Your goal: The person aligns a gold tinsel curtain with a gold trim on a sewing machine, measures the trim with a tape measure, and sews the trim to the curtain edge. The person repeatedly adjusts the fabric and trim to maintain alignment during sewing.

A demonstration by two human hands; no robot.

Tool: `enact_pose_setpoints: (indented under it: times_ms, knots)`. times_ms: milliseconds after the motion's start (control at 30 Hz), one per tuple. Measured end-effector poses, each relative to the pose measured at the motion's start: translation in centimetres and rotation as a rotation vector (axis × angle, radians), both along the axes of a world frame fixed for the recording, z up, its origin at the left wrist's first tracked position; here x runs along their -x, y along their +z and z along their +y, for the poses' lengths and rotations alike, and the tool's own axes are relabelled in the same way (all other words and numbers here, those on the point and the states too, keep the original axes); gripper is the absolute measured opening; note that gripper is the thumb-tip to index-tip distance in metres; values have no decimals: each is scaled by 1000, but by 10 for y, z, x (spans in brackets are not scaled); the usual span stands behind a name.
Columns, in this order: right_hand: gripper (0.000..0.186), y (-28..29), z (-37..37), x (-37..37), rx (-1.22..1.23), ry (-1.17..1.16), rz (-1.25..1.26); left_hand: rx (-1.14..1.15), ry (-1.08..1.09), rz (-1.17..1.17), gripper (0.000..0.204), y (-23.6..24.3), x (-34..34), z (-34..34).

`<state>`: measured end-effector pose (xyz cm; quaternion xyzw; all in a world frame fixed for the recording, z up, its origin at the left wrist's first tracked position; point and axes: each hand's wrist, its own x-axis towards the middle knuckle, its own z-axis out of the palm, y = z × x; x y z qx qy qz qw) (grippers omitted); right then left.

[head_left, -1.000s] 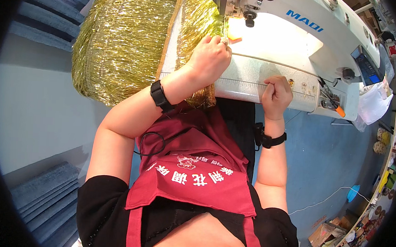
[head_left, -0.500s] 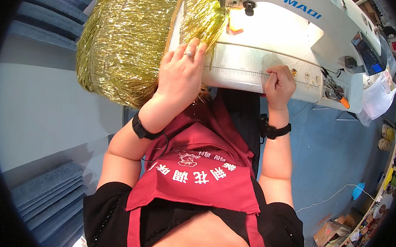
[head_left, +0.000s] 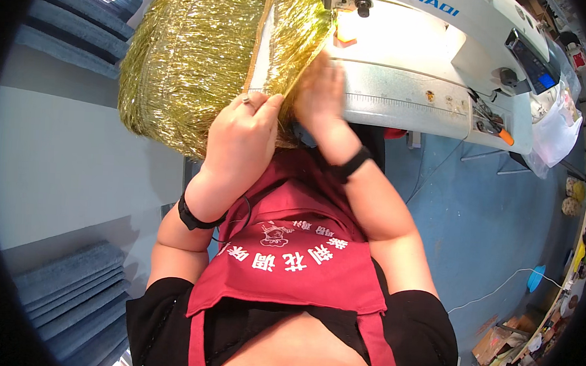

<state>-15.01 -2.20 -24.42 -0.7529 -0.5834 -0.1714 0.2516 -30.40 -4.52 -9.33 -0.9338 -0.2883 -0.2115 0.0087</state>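
Gold tinsel fringe (head_left: 180, 58) with sewn tape edges is bunched on the left of the white sewing machine (head_left: 485, 47). A strip (head_left: 294, 30) of it runs beneath the needle area at the top centre. My left hand (head_left: 241, 140) is closed on the lower edge of the fringe, fingers bent. My right hand (head_left: 321, 92) is smeared by motion beside the strip's right edge, near the machine bed (head_left: 403, 102); its grip cannot be made out. A small yellow piece (head_left: 346, 32) lies by the needle area.
Tools with an orange handle (head_left: 505, 136) sit at the bed's right. Beyond are a white bag (head_left: 554, 130), a control panel (head_left: 531, 63) and a cluttered shelf edge (head_left: 566, 290). Grey-blue slatted stacks (head_left: 68, 297) stand at the left. A blue object (head_left: 536, 278) with a cord is on the floor.
My left hand has moved down and left along the fringe and curled its fingers. My right hand has swept leftward from the machine bed to the strip's edge.
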Motion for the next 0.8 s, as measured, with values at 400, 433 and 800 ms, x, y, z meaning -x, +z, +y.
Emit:
enact_pose_setpoints:
  times_ms: [400,433,800]
  knots:
    - [38,-80,-101,12,521,817,230,8,-206,254,26,-83,-36,-21]
    - [37,-73,-105,-1,596,784,261,6,-213,252,26,-85,-36,-22]
    - [20,9,-161,-88,-48,259,670,36,-250,96,26,-79,-33,-27]
